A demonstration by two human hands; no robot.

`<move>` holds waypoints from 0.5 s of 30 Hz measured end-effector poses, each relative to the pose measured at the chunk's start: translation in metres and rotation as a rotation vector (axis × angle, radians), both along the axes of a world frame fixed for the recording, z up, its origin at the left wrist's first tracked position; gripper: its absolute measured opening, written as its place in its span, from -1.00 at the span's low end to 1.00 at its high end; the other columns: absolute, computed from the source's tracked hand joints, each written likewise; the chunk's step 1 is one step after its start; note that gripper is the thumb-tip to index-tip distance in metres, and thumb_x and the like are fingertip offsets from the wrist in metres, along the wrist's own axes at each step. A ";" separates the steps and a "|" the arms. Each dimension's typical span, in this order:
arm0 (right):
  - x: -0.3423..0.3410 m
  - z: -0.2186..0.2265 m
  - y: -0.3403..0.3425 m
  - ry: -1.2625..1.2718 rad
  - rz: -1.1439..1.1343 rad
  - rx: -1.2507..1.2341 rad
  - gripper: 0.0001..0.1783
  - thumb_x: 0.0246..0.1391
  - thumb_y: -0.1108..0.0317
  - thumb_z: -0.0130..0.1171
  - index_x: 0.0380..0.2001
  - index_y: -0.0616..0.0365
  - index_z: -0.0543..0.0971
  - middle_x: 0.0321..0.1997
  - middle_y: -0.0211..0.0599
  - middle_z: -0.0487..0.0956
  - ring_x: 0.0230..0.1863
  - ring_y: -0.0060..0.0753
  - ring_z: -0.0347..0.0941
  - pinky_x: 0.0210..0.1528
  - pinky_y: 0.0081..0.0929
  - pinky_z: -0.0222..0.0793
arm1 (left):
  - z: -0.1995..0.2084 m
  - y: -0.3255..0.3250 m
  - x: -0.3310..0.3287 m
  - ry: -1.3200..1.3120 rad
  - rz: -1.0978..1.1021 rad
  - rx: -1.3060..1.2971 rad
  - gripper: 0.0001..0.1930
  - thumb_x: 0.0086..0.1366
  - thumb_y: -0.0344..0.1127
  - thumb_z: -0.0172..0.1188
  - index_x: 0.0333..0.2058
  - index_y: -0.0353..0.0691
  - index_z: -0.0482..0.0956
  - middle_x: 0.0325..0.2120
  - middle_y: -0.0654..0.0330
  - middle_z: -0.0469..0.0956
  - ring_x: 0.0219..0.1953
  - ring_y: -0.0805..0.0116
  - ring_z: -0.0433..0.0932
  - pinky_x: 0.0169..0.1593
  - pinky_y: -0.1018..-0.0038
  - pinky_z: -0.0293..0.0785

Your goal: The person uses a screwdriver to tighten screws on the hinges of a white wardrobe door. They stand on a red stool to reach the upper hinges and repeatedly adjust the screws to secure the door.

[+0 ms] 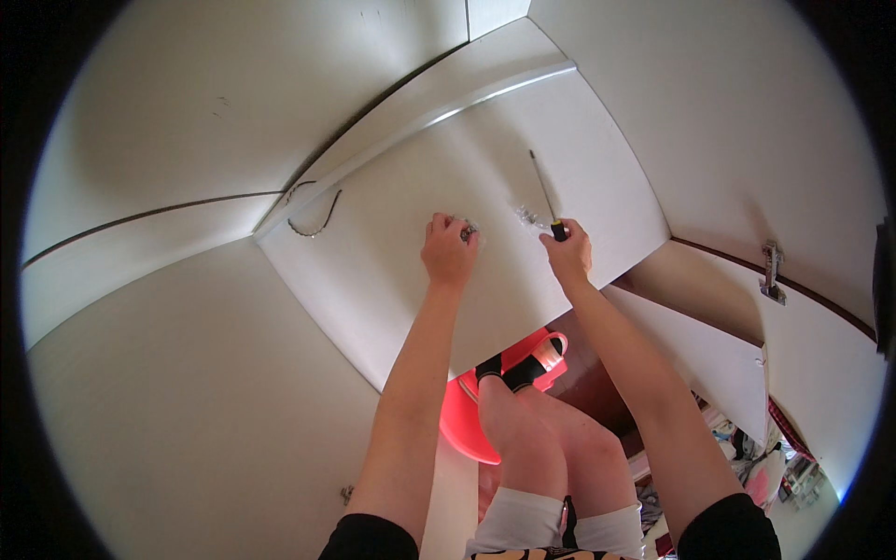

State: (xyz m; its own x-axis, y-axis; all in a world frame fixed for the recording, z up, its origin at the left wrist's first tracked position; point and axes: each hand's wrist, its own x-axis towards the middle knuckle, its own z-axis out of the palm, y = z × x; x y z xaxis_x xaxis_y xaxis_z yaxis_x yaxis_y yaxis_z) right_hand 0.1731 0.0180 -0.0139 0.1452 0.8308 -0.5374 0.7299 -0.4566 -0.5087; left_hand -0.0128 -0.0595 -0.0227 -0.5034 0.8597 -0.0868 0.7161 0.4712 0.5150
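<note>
Over the white shelf board (373, 243), my left hand (450, 250) has its fingers bent around a small clear plastic bag (475, 227) with dark metal bits showing in it. My right hand (571, 254) grips a screwdriver (559, 230) by its black and yellow handle. The long thin shaft points away from me across the board. Between my hands, close to the right thumb, lies another clear plastic bag (528, 217) with small metal pieces in or on it.
A light strip or rail (448, 114) runs along the far part of the board, with a loose wire (327, 222) at its left end. White panels surround the board. A metal hinge (772, 271) projects at the right. Below, my feet are on a red plastic stool (457, 425).
</note>
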 end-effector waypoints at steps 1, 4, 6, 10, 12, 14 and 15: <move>-0.004 -0.001 0.002 -0.028 0.021 0.048 -0.59 -0.22 0.18 0.34 -0.19 -0.07 0.59 -0.28 -0.32 0.64 -0.21 -0.18 0.55 -0.13 -0.21 0.42 | -0.004 0.001 0.000 -0.001 -0.018 -0.002 -0.82 -0.02 -0.29 0.33 -0.42 -0.13 0.57 -0.27 0.23 0.42 -0.20 0.22 0.46 -0.27 0.30 0.52; -0.011 -0.009 0.005 -0.079 0.056 0.024 -0.56 -0.20 0.18 0.34 -0.15 -0.09 0.56 -0.21 -0.29 0.64 -0.14 -0.15 0.55 -0.12 -0.21 0.43 | -0.016 0.000 -0.001 0.127 -0.139 0.019 -0.84 0.01 -0.32 0.29 -0.43 -0.18 0.53 -0.29 0.18 0.39 -0.22 0.20 0.45 -0.27 0.30 0.51; -0.013 -0.014 0.009 -0.110 0.062 0.017 -0.60 -0.19 0.18 0.34 -0.19 -0.07 0.57 -0.20 -0.28 0.64 -0.12 -0.13 0.54 -0.11 -0.20 0.43 | -0.027 -0.003 0.001 0.187 -0.160 -0.021 -0.86 0.03 -0.34 0.26 -0.42 -0.21 0.52 -0.29 0.17 0.38 -0.23 0.19 0.44 -0.27 0.30 0.50; -0.012 -0.019 0.016 -0.126 0.103 0.001 -0.74 -0.17 0.21 0.33 -0.37 0.04 0.59 -0.32 -0.26 0.64 -0.23 -0.17 0.56 -0.20 -0.25 0.45 | -0.024 -0.012 0.004 0.041 -0.133 0.086 -0.89 0.08 -0.37 0.22 -0.39 -0.20 0.51 -0.29 0.16 0.40 -0.23 0.16 0.44 -0.23 0.27 0.45; 0.000 -0.025 0.018 0.018 0.057 -0.020 -0.79 -0.16 0.25 0.32 -0.47 0.11 0.57 -0.45 -0.26 0.61 -0.39 -0.27 0.56 -0.33 -0.32 0.45 | -0.014 -0.010 0.012 0.038 -0.090 0.201 -0.88 0.09 -0.37 0.22 -0.37 -0.18 0.51 -0.30 0.15 0.42 -0.23 0.14 0.45 -0.20 0.25 0.42; 0.008 -0.027 0.016 0.296 -0.056 -0.076 -0.81 -0.17 0.29 0.32 -0.55 0.16 0.55 -0.59 -0.28 0.55 -0.58 -0.39 0.51 -0.47 -0.40 0.42 | -0.007 -0.011 0.017 0.007 -0.075 0.235 -0.88 0.10 -0.36 0.22 -0.35 -0.16 0.52 -0.31 0.16 0.44 -0.22 0.13 0.45 -0.17 0.24 0.39; 0.012 -0.028 0.014 0.332 -0.080 -0.047 -0.81 -0.17 0.31 0.32 -0.55 0.16 0.53 -0.62 -0.30 0.52 -0.63 -0.44 0.46 -0.52 -0.43 0.40 | -0.004 -0.010 0.020 -0.028 -0.087 0.216 -0.87 0.10 -0.36 0.22 -0.34 -0.15 0.52 -0.32 0.17 0.45 -0.22 0.13 0.45 -0.16 0.23 0.38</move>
